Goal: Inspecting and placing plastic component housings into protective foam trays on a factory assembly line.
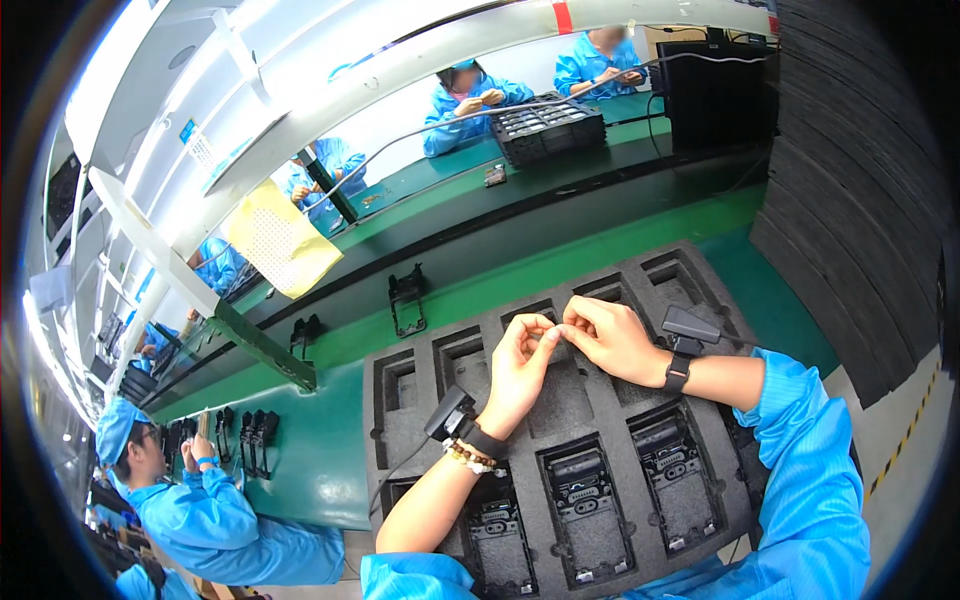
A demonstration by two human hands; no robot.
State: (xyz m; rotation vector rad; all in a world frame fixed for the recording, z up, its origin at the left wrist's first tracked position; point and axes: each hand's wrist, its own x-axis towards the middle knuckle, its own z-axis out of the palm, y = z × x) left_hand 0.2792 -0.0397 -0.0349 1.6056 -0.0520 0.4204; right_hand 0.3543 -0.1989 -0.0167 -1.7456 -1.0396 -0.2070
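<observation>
My left hand (521, 362) and my right hand (617, 346) meet above a dark grey foam tray (426, 372). Thumb and fingers are pinched together on both, with the fingertips touching or nearly so. Whatever lies between them is too small to make out. In the tray's near row sit black phone-like frames (586, 505) with small metal parts, each in its own pocket. The far-row pockets under my hands show bare foam, partly covered by my hands. Each wrist wears a black strap with a small box; beads also circle the left one.
A black bracket (406, 298) lies on the green belt beyond the tray. Tall stacked dark sheets (860, 200) stand at right. A co-worker (215, 510) in blue sits at left near several black parts. Across the line, others work beside a black crate (550, 130).
</observation>
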